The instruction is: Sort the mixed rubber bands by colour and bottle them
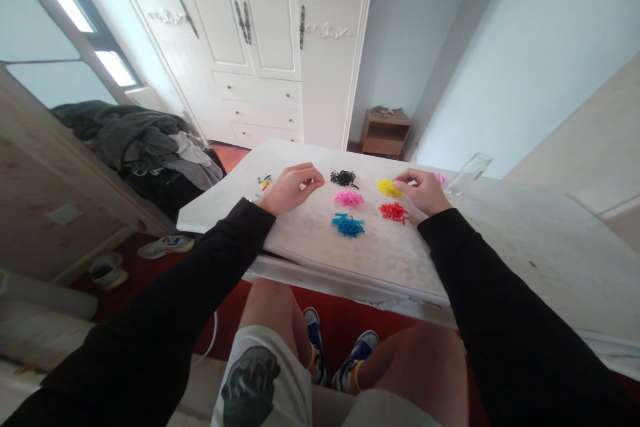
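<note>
My left hand (pixel 295 187) is over the white table, between a small mixed-colour pile (pixel 265 181) and a black pile (pixel 343 178). Its thumb and fingertips are pinched together, with a tiny yellowish piece just showing at the tips. My right hand (pixel 423 191) reaches the edge of a yellow pile (pixel 389 188) of small pieces, fingers closed; whatever they grip is hidden. Pink (pixel 349 199), blue (pixel 349 225) and red (pixel 394 213) piles lie between the hands. The pieces look like little rubber bands.
Beyond my right hand are a clear glass container (pixel 469 173) and a bit of pink (pixel 441 179), partly hidden. The white table (pixel 390 257) has its near edge above my knees. A white wardrobe (pixel 270 13), heaped clothes (pixel 140 137) and a small wooden cabinet (pixel 385 133) stand around.
</note>
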